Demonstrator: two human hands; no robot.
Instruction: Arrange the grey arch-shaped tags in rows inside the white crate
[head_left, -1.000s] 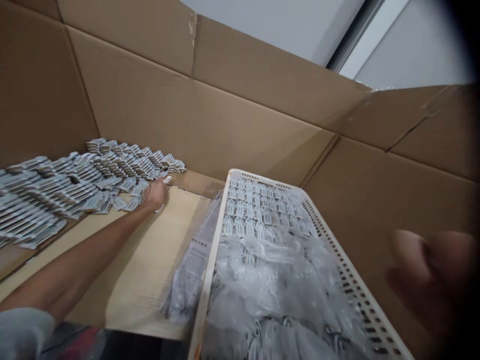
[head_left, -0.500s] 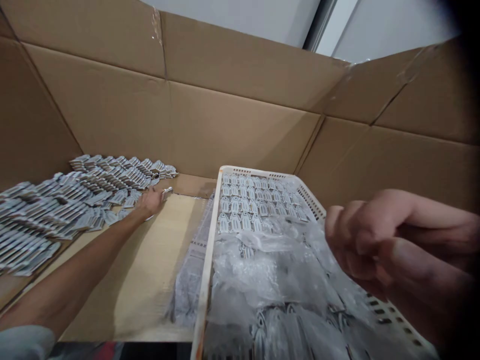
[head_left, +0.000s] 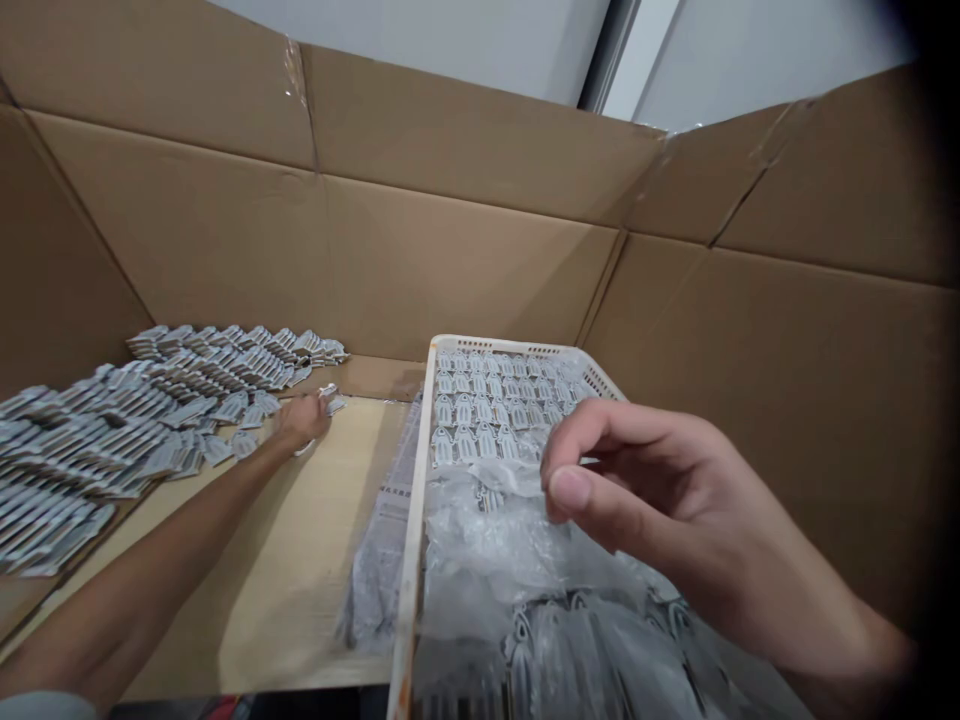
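My left hand [head_left: 302, 420] reaches to the far end of the pale board, fingers closed around small flat grey-white pieces [head_left: 332, 399] that stick out past the fingertips. How many it holds is hidden. Several like pieces [head_left: 244, 443] lie loose beside it. My right hand [head_left: 645, 490] hovers over the white plastic basket [head_left: 417, 520], thumb and fingertips brought together in a pinch with nothing showing between them. Inside the basket, rows of the same flat pieces [head_left: 465, 410] fill the far end. Clear plastic film [head_left: 495, 545] covers the nearer part.
Overlapping rows of flat pieces [head_left: 67, 440] spread along the left side. Tall cardboard walls [head_left: 465, 260] enclose the back and sides. A crumpled grey printed sheet [head_left: 382, 540] lies between the pale board [head_left: 300, 580] and the basket.
My right hand has moved left from the right edge, over the basket, and its pinch shows more plainly. My left hand stays at the board's far end with pieces. The view has shifted slightly.
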